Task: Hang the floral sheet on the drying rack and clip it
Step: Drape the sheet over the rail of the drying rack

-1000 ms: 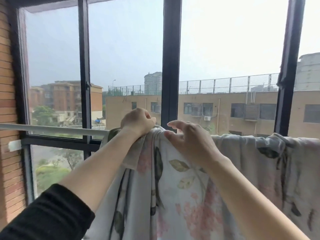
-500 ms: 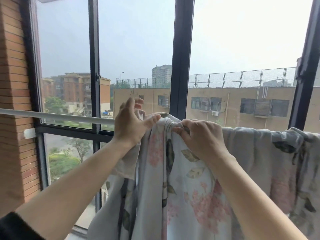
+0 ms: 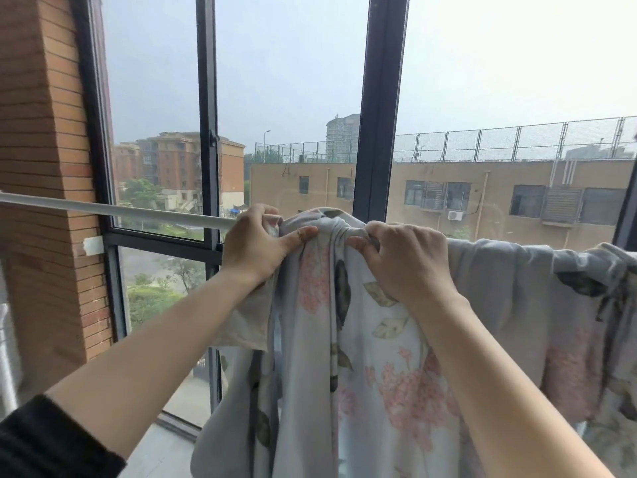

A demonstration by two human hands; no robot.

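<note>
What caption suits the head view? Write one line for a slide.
Left hand and right hand grip the bunched sheet draped over the rod at the window.

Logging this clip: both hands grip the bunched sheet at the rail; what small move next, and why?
Probably the left hand should draw the floral sheet leftward along the rail: fabric is bunched between it and the right hand, rail bare beyond.

Floral sheet: soft matt cloth, creased. Rack rod: smooth white, slight sheen. Brick wall, nine o'clock: rough.
</note>
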